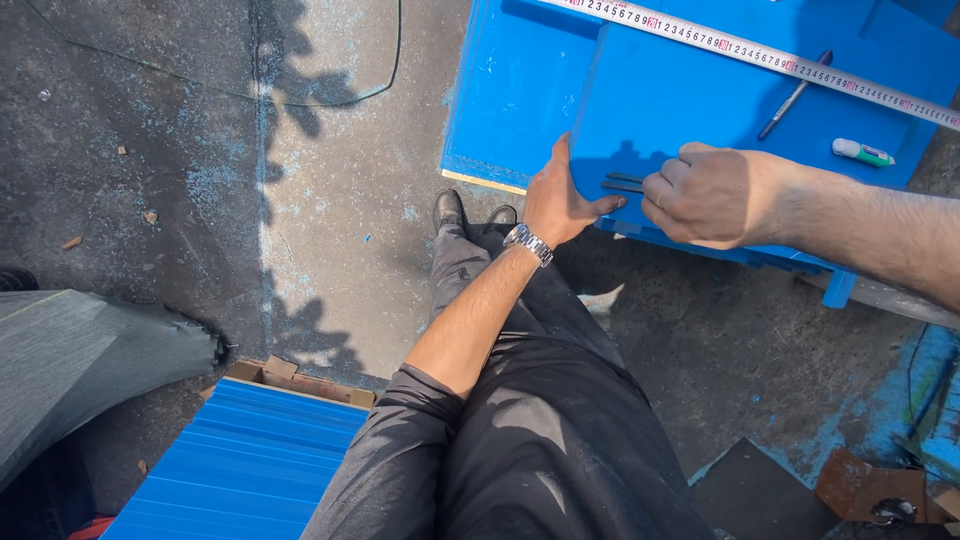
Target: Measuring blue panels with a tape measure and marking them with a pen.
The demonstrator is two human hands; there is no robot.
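My left hand, with a metal watch on its wrist, lies flat against the near left corner of a blue panel, fingers together and holding nothing. My right hand is closed on a thin dark tool whose two slim ends stick out to the left over the panel's near edge. A second, larger blue panel lies under the first. A white tape measure strip runs slantwise across the top of the panels.
A dark pen and a small white and green marker lie on the blue panel. A blue corrugated sheet sits at the lower left beside a grey cover. My legs and black shoes stand on stained concrete.
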